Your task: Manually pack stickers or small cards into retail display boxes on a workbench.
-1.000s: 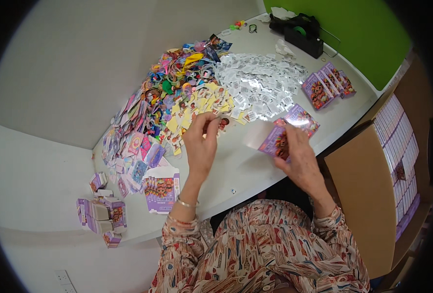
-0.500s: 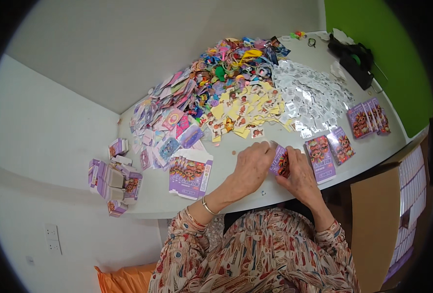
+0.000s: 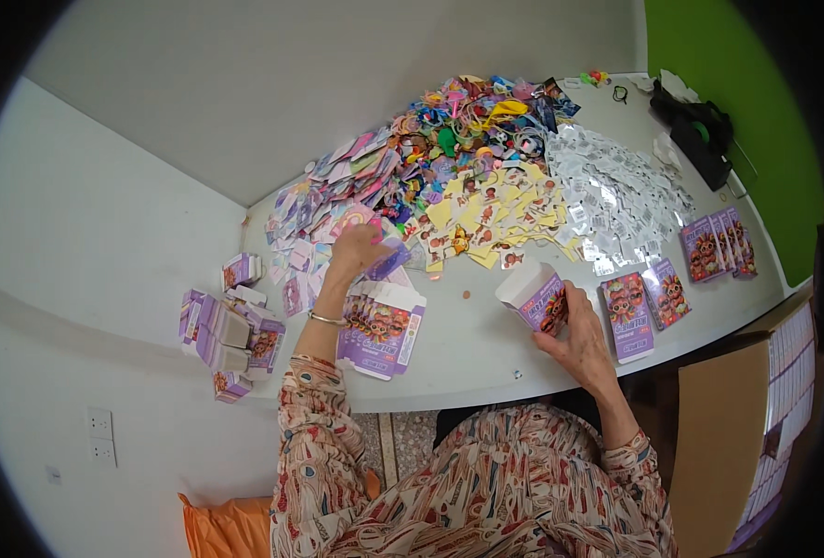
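My right hand grips a small purple card box with cartoon figures on its front. The box's white end flap stands open at the upper left. My left hand, a bangle at its wrist, reaches over the pile of pastel cards and packets. It is at a shiny purple packet, but its fingers are partly hidden and I cannot tell if they hold it. Just below lies an overlapping stack of flat purple boxes. Two filled-out purple boxes, one of them upright-facing, lie right of my right hand.
Yellow cartoon stickers, silvery sachets and a heap of small colourful trinkets cover the table's far side. More purple boxes stand at the right and at the left edge. An open carton is at lower right.
My left hand has left the box and moved left to the card pile. My right hand keeps hold of the box, whose open end now shows. The view has shifted slightly.
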Motion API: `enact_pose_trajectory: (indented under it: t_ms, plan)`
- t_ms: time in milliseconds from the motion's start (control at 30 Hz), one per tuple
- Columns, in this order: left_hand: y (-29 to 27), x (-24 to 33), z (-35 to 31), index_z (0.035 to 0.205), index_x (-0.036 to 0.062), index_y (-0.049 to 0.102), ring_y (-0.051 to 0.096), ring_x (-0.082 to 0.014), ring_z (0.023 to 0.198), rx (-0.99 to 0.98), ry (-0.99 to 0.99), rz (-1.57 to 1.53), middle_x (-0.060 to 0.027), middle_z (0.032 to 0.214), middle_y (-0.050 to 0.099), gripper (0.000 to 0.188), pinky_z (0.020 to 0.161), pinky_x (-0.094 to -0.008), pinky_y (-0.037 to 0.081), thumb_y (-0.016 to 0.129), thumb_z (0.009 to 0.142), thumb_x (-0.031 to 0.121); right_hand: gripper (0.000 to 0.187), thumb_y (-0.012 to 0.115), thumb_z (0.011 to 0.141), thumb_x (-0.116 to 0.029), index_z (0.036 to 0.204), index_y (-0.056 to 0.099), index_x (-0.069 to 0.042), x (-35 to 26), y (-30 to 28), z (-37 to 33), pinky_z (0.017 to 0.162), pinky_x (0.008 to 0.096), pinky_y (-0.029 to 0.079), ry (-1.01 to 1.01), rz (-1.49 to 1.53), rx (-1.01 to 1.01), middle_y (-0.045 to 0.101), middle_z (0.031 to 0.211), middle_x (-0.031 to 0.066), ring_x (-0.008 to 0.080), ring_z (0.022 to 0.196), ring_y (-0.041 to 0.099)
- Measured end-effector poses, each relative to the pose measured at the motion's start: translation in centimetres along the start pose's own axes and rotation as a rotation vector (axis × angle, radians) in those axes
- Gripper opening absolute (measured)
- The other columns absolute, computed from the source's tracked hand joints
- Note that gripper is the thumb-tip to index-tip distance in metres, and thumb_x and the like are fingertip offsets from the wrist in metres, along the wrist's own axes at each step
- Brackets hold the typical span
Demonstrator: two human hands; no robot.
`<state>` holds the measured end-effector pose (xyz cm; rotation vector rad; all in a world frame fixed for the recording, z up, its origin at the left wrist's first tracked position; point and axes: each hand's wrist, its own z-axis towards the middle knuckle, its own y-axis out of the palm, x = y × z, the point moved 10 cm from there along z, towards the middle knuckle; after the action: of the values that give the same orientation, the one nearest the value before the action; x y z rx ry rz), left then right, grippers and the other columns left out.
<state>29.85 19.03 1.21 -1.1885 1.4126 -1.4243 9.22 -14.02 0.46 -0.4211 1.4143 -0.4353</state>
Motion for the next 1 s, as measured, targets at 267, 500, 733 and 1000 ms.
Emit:
enact_pose_trajectory:
  t_ms: [267,500,733,1000]
  plan:
    - [0.7,-1.7,-2.1,0.093,0.0043,0.065,0.061,-0.0301,0.083,0.317,0.050,0.005,-0.0124,0.084,0.062,0.043,0.075,-0.0394,0.051,0.081,0.061,0.029,0.080,0.077,0.071,-0.011,0.134,0.032,0.007,-0.3,-0.1,-0.1,0.090,0.0419,0.044,-0.010,-0.074,0.035,0.050,0.114,0.0228,0.0382,0.105,0.051]
    - [-8.5,9.4,-4.8,0.086,0.0001,0.067,0.060,-0.0204,0.064,0.413,0.144,-0.924,-0.0103,0.072,0.062,0.012,0.063,-0.0262,0.048,0.067,0.074,-0.002,0.082,0.077,0.071,-0.009,0.136,0.029,0.006,-0.1,-0.6,0.7,0.089,0.0436,0.043,0.031,-0.150,0.050,0.049,0.111,0.0232,0.0404,0.104,0.050]
    - [-9.4,24.9,-8.8,0.090,0.0052,0.064,0.063,-0.0294,0.080,0.341,0.698,-0.198,-0.0106,0.085,0.064,0.011,0.065,-0.0384,0.052,0.061,0.079,0.002,0.081,0.077,0.069,-0.008,0.134,0.030,0.005,-1.6,-0.7,0.8,0.088,0.0444,0.045,-0.037,-0.191,0.056,0.049,0.112,0.0231,0.0408,0.104,0.050]
    - [-8.2,27.3,-8.3,0.096,-0.0021,0.061,0.060,-0.0333,0.090,0.294,0.683,-0.544,-0.0149,0.096,0.058,0.017,0.074,-0.0402,0.050,0.065,0.080,0.003,0.082,0.077,0.068,-0.007,0.134,0.031,0.007,-1.2,-0.8,0.5,0.087,0.0452,0.044,-0.028,-0.135,0.051,0.050,0.109,0.0241,0.0413,0.102,0.051]
